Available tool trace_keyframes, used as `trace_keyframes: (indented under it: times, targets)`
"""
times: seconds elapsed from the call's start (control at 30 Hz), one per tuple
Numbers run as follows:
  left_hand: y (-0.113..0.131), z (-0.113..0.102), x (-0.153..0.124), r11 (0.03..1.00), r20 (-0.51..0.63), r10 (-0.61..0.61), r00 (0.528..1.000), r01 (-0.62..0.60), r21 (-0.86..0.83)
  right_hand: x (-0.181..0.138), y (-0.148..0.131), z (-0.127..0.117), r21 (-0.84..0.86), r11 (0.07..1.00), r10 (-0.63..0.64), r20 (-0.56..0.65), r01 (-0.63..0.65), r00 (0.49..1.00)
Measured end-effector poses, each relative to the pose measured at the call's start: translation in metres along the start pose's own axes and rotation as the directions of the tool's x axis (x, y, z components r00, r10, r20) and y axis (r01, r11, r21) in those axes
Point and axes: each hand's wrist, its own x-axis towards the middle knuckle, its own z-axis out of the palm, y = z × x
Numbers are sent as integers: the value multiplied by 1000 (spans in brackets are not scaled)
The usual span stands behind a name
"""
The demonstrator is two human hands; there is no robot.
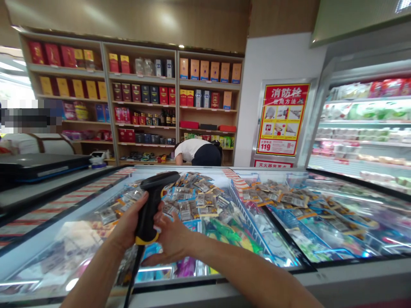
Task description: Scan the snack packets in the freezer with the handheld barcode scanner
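Observation:
My left hand (136,214) is wrapped around the handle of a black and yellow barcode scanner (149,211), held above the freezer with its head tilted to the right. A black cable runs down from the handle's base. My right hand (175,239) is just right of the handle, thumb and fingers apart; whether it touches the scanner I cannot tell. Beyond both hands, many small brown, orange and blue snack packets (205,201) lie spread on the freezer's glass top. More packets (282,194) lie farther right.
The glass-topped chest freezer (263,278) spans the front, with bagged goods and baskets beneath the glass. Left stands a counter with a flat black device (41,164) and a person beside it. Another person (202,152) bends before the shelves (144,79). A refrigerated display (366,115) is on the right.

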Motion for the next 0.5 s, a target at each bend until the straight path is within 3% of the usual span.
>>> trace_keyframes:
  times: [0.1,0.23,0.4,0.47,0.5]
  targets:
    - [3,3,1,999,6,-26,1000,26,19,4,1,10,-24,999,-35,53,37,998]
    - [0,8,8,997,-10,-1,1000,1,75,-15,36,15,-54,998,21,61,-18,998]
    - [-9,27,16,996,-13,18,1000,-16,83,-49,73,-4,-47,994,93,-32,-95,995]
    - [-13,34,19,995,-11,-3,1000,4,100,-62,83,-14,-7,973,225,-151,-229,962]
    - [-15,38,21,994,-4,-11,1000,12,107,-69,88,-19,11,930,360,-214,-366,908]
